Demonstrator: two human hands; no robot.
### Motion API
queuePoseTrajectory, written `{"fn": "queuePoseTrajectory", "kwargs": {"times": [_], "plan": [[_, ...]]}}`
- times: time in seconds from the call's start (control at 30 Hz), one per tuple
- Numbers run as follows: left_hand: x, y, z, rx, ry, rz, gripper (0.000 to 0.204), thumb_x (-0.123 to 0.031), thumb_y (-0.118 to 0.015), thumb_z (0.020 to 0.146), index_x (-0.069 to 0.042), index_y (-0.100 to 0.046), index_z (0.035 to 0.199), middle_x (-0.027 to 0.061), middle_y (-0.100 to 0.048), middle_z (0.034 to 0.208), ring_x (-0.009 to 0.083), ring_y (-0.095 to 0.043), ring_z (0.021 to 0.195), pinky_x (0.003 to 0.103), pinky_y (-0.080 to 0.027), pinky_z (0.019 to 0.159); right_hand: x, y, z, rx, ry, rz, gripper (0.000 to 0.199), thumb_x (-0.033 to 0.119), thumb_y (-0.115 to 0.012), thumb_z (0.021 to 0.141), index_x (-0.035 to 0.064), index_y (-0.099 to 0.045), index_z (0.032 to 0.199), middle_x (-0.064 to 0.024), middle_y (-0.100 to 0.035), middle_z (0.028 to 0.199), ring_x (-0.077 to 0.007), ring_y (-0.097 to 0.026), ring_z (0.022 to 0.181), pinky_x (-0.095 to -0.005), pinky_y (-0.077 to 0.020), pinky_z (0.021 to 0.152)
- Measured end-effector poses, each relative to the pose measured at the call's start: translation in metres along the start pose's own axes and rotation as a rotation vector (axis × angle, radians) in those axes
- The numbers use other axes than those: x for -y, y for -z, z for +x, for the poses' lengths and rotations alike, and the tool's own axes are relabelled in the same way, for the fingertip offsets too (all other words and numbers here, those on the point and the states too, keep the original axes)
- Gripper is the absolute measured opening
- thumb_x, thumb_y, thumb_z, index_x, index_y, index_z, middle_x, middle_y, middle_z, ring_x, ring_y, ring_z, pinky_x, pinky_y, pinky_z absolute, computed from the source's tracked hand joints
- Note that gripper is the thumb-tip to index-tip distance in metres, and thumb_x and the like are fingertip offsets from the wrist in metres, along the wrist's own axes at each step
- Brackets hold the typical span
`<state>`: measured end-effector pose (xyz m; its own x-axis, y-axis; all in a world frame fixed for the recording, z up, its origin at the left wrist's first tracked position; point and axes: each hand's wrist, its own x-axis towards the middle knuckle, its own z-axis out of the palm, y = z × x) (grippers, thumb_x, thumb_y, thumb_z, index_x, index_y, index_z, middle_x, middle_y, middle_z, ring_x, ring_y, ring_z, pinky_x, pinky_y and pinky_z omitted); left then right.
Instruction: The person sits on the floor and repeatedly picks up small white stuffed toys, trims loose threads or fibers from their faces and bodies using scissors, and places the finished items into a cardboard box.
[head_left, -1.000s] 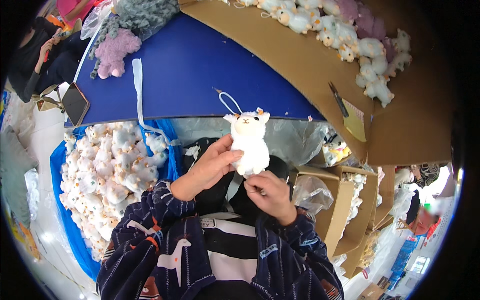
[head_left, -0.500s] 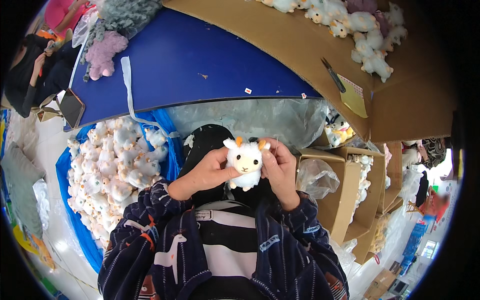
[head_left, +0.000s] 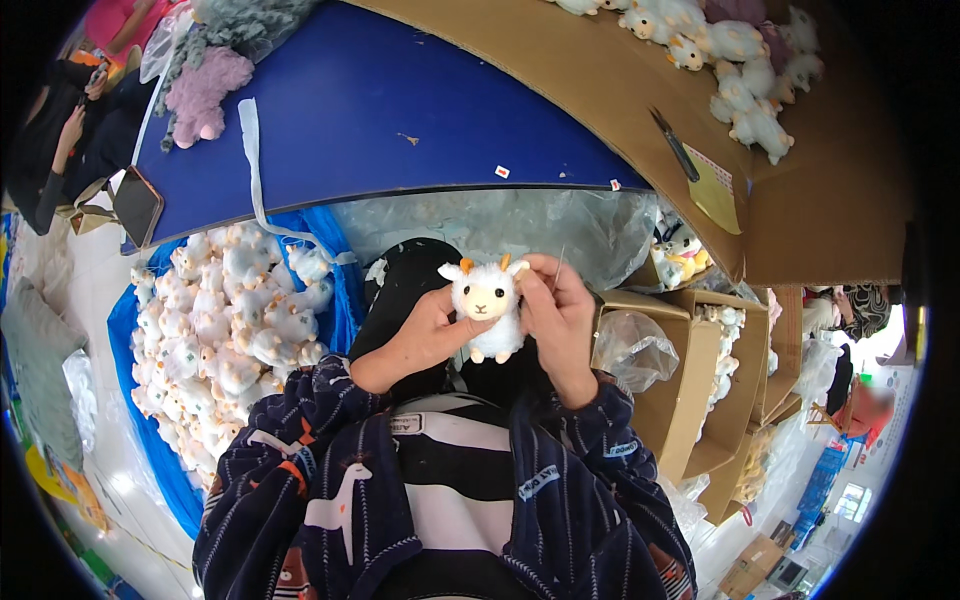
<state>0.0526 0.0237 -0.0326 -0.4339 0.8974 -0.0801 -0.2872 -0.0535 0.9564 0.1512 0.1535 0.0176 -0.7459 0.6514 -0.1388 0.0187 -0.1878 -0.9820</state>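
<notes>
A small white plush goat (head_left: 487, 304) with orange horns and black bead eyes is held upright over my lap, its face toward me. My left hand (head_left: 432, 335) grips its body from the side, thumb across the front below the muzzle. At the other side of its head, my right hand (head_left: 555, 315) is closed in a pinch beside the ear. A thin, pale needle (head_left: 561, 256) sticks up from those fingers; its lower part is hidden. Whether any thread runs from it I cannot make out.
Many similar plush goats fill a blue bag (head_left: 125, 350) at my left. Ahead is a blue table (head_left: 370, 100) with a phone (head_left: 138, 207) at its edge. A large carton (head_left: 830, 210) holds plush toys, scissors (head_left: 675, 145) and a notepad (head_left: 712, 190). Open cartons (head_left: 665, 410) stand at right.
The goat has turned slightly and shows more of its body and feet. My right hand has shifted up a little, and the needle stands higher above its fingers.
</notes>
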Motion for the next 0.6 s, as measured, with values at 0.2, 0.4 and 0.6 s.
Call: {"fn": "queuePoseTrajectory", "kwargs": {"times": [0.2,0.4,0.6], "plan": [[0.0,0.01,0.006,-0.164,0.022,-0.048,0.025,-0.014,-0.064,0.083,0.0,-0.06,0.104,0.0038,-0.063,0.093,0.0089,-0.058,0.084,0.025,-0.046,0.074,0.005,0.023,-0.013,0.435,0.429,-0.754,0.037,0.009,-0.071,0.07,0.0072,-0.059,0.106,-0.0065,-0.057,0.078,-0.015,-0.057,0.059,-0.0252,-0.0457,0.049],[0.001,0.008,0.011,-0.18,0.069,-0.2,0.025,-0.015,-0.061,0.086,-0.001,-0.058,0.106,0.0047,-0.063,0.094,0.0092,-0.058,0.083,0.024,-0.048,0.072,-0.029,0.01,-0.016,0.216,0.616,-0.728,0.024,0.003,-0.068,0.071,0.0076,-0.06,0.093,-0.0082,-0.056,0.078,-0.0201,-0.058,0.06,-0.0265,-0.0473,0.052],[0.018,0.006,0.013,-0.27,0.253,-0.604,0.029,-0.024,-0.057,0.089,0.0,-0.057,0.105,0.0069,-0.062,0.096,0.0135,-0.061,0.085,0.027,-0.049,0.074,-0.028,0.0,-0.003,0.132,-0.195,0.134,0.009,0.008,-0.062,0.082,0.0,-0.059,0.083,0.0022,-0.055,0.067,-0.0019,-0.047,0.051,-0.0166,-0.0359,0.045]]}}
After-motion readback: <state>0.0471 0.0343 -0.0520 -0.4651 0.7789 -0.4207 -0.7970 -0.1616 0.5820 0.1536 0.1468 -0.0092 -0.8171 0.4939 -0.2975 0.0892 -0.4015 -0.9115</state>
